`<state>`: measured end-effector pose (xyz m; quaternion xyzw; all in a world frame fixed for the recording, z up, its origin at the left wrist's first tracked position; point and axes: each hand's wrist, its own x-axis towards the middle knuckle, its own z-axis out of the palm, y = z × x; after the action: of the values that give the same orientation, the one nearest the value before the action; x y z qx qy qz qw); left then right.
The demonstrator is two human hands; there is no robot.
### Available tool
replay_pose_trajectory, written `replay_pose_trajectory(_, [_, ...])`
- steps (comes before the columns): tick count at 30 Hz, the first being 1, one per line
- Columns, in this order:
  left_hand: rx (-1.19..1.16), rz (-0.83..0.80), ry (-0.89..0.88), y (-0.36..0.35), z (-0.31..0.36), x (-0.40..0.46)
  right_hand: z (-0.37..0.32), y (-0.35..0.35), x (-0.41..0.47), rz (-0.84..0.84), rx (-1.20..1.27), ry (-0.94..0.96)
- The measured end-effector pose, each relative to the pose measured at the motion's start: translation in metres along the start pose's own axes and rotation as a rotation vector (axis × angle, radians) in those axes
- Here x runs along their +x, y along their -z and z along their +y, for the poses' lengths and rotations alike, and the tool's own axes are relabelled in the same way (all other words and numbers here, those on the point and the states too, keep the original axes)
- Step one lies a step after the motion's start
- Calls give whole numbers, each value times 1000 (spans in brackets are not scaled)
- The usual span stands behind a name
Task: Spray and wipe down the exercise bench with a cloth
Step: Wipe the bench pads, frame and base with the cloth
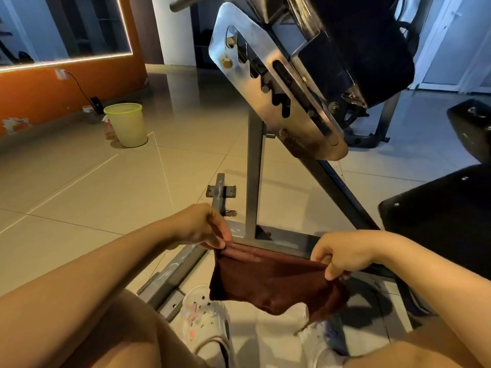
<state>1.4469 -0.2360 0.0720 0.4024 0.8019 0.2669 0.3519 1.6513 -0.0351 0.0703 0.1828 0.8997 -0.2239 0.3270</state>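
Dark maroon soft cloth (273, 282) hung near, low in the scene over the white shoes (210, 325), stretched between both hands: left hand (204, 227) pinched the left top corner, right hand (342, 256) pinched the right, each grip clamped on the fabric. It sagged limp and light, likely non-slippery; bunching it into a pad in one palm should serve for wiping. The grey steel bench frame (253, 166) with black padding (372, 49) stood just beyond; no spray bottle could be made out with certainty.

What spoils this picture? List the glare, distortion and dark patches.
Head view: wide-angle bending curves the floor tiles and the lit mirror; glare on the steel adjustment plate; the black pad is lost in shadow; the cloth, pinched by left hand and right hand, reads clearly.
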Motion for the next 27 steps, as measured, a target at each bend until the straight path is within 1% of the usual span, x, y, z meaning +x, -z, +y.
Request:
replay_pose_trajectory(4, [176,-137,61,-32,3,16,16,-24,8,0,-171,-39])
replay_pose_trajectory(7, [290,-215,67,-52,8,27,28,-28,8,37,-190,-58])
replay_pose_trajectory(9, [307,-227,61,-55,10,33,31,-23,6,83,-176,-88])
replay_pose_trajectory(11, [287,-199,56,-49,12,35,29,-17,4,140,-192,-112])
replay_pose_trajectory(13, [300,-152,40,-37,15,34,25,-10,6,212,-215,-125])
replay_pose_trajectory(15, [243,-88,39,-22,18,25,18,4,6,280,-204,-118])
replay_pose_trajectory(20, [56,83,68,17,15,-10,-12,46,-2,401,3,37])
replay_pose_trajectory(22, [15,196,70,33,5,-25,-30,57,1,390,31,96])
replay_pose_trajectory(25, [-83,402,44,55,-20,-45,-62,64,14,276,92,168])
replay_pose_trajectory(27, [-189,513,36,59,-45,-55,-83,64,27,239,131,214])
